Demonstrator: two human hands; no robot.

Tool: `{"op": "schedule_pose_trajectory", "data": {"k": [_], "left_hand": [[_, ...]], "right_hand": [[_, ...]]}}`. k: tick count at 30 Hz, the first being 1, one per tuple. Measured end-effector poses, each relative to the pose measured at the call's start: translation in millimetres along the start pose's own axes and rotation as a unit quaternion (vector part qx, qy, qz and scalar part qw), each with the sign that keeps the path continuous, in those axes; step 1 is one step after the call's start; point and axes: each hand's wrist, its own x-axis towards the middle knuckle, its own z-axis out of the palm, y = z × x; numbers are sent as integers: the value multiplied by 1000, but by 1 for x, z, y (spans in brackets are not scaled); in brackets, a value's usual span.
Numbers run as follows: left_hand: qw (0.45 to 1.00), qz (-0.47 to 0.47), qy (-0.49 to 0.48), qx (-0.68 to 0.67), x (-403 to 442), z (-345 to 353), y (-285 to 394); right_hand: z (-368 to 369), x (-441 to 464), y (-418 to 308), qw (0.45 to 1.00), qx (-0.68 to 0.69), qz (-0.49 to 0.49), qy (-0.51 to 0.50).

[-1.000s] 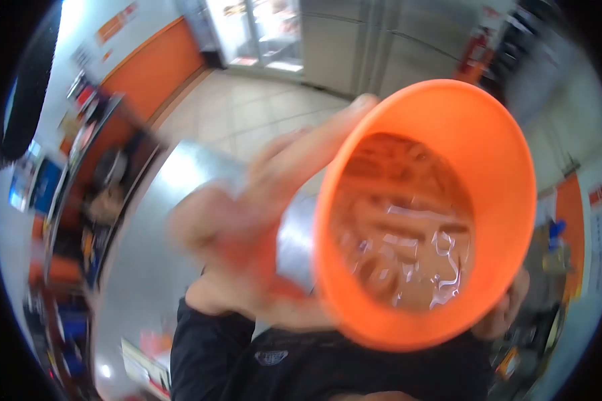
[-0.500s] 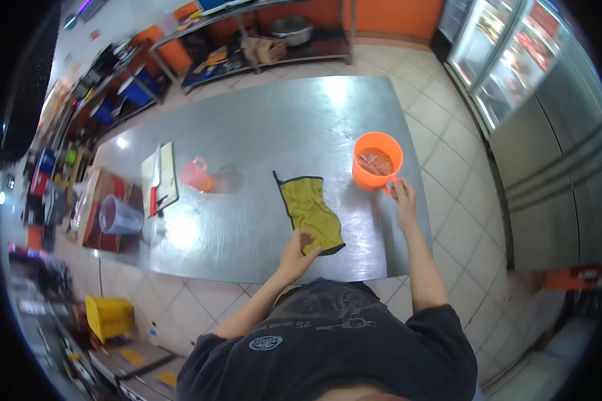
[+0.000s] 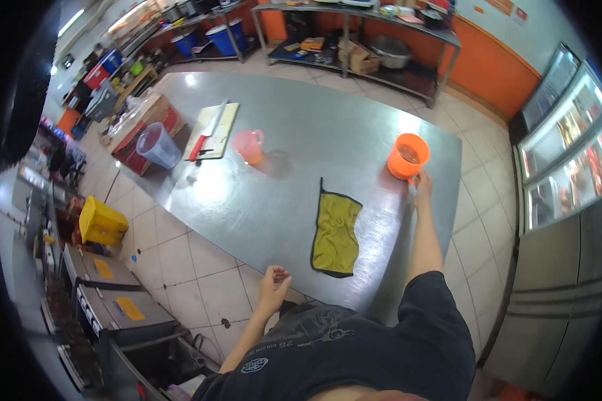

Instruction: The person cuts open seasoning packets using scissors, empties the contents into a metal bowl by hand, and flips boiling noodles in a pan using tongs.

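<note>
My right hand is closed on the handle of an orange plastic pitcher, which sits near the far right edge of the steel table. Reddish-brown contents show inside, too blurred to name. My left hand holds nothing at the table's near edge, its fingers loosely bent and the thumb apart. To its right, a yellow-green cloth with black edging lies spread on the tabletop, touched by neither hand. A translucent pink jug stands farther off, left of the cloth.
A cutting board carries a red-handled knife. Beside it are a clear plastic container and an open cardboard box. Glass-door fridges line the right; a steel shelf stands behind the steel table.
My left hand has come off the cloth and moved left to the table's near edge. My right hand still grips the pitcher, now farther from my body. The view has turned left.
</note>
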Motion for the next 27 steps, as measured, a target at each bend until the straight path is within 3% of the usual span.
{"op": "schedule_pose_trajectory", "data": {"k": [3, 4, 5, 6, 7, 8, 9, 10, 11, 12, 15, 16, 17, 18, 19, 20, 21, 22, 24, 26, 27], "left_hand": [[1000, -1, -9, -8, -10, -5, -4], [1000, -4, -4, -8, -12, -9, -6], [1000, 3, -3, -12, -13, -12, -7], [1000, 11, 5, -11, -14, -17, -8], [1000, 16, 8, -11, -17, -22, -6], [1000, 20, 10, -9, -22, -29, -8], [1000, 11, 17, -16, -28, -36, -15], [1000, -1, 20, -23, -34, -43, -27], [999, -9, 23, -29, -37, -52, -40], [999, -31, 34, -26, -45, -62, -55], [991, -122, 59, -10, -78, -86, -129], [983, -171, 66, 0, -92, -91, -173], [973, -219, 71, 8, -110, -95, -217], [957, -274, 82, 54, -132, -100, -261], [935, -329, 91, 99, -157, -109, -296], [918, -370, 26, 139, -185, -123, -319], [894, -410, -39, 175, -213, -139, -339], [880, -437, -8, 185, -243, -152, -359], [845, -495, 50, 198, -299, -165, -391], [831, -530, 164, 53, -340, -194, -391], [801, -550, 229, -60, -348, -216, -352]], "right_hand": [[4, 17, 20, 999, 13, -9, 36], [-1, 16, 11, 997, -79, 11, 23], [-7, 24, 21, 999, -46, -9, -5], [-19, 35, 35, 955, -255, -143, -39], [-25, 48, 41, 998, -34, 53, 12], [-27, 55, 43, 994, -83, 59, 32], [-16, 42, 35, 983, -160, -33, 88], [-6, 27, 23, 954, -231, -127, 145], [16, 5, 3, 869, -382, -174, 262], [40, -23, -10, 744, -511, -217, 371], [107, -95, 6, 849, -392, -288, 208], [146, -131, 26, 904, -275, -308, 113], [204, -215, -1, 921, -306, -236, 56], [231, -249, 25, 886, -332, -301, -119], [278, -324, 24, 931, -241, -200, -186], [317, -390, 4, 906, -215, -149, -332], [349, -445, -2, 853, -169, -176, -462], [378, -504, -29, 801, -96, -160, -570], [422, -586, -97, 608, 30, -186, -771], [450, -647, -156, 432, 101, -235, -865], [458, -674, -179, 353, 134, -256, -890]]}}
